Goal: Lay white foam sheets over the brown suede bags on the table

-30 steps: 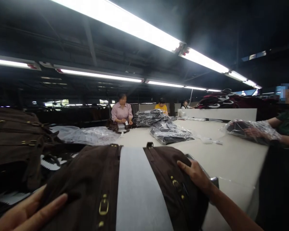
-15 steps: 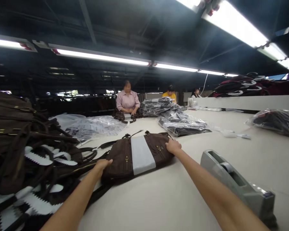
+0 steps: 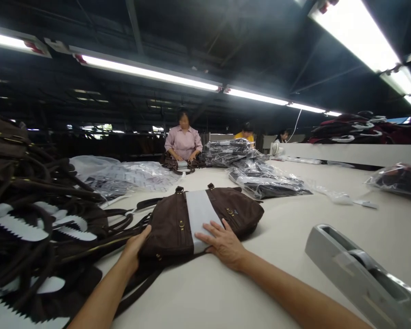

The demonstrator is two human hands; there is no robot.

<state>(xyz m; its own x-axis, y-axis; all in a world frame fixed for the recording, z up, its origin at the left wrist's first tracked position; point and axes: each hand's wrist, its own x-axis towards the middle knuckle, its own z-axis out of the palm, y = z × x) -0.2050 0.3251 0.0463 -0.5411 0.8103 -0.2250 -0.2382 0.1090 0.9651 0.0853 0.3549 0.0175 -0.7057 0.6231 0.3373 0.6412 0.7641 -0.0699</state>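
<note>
A dark brown suede-like handbag [image 3: 167,226] with a pale grey centre panel [image 3: 198,214] and small brass buckles lies flat on the white table [image 3: 281,292]. My left hand [image 3: 135,246] cups the bag's left end, with its fingers curled against the edge. My right hand [image 3: 222,242] lies spread on the bag's lower edge, its fingers across the pale panel. Long dark straps run from the bag toward the lower left.
A heap of brown bags with zigzag trim [image 3: 30,201] fills the left side. A grey tape dispenser [image 3: 359,269] stands at lower right. Plastic-wrapped bags [image 3: 263,183] lie beyond. A co-worker in a pink shirt [image 3: 183,142] handles a bag across the table.
The bag has moved from close under my view to lying flat farther along the table. My right hand has gone from its top edge to lying spread on its lower edge.
</note>
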